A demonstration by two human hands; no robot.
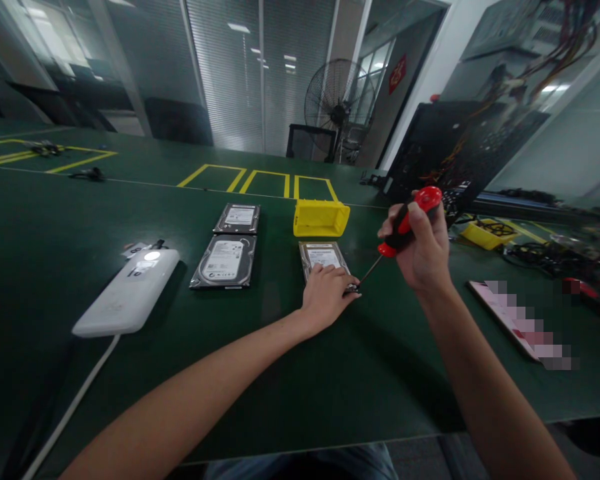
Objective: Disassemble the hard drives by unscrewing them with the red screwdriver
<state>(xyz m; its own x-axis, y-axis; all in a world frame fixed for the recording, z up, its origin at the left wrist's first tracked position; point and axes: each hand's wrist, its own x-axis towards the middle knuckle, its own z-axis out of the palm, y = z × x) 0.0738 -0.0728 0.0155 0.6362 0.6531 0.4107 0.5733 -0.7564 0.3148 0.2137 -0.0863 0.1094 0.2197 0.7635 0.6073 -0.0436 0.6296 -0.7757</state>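
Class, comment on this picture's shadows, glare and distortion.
Head view: soft shadow on the green table beside the right forearm; bright spot on the white device, possibly glare; partition frames lean outward at top, suggesting wide-angle distortion; pixel blocks hide part of the pink slab.

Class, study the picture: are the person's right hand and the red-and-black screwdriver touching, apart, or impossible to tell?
Touching. The head view shows the right hand closed around the red-and-black screwdriver, thumb lying against it.
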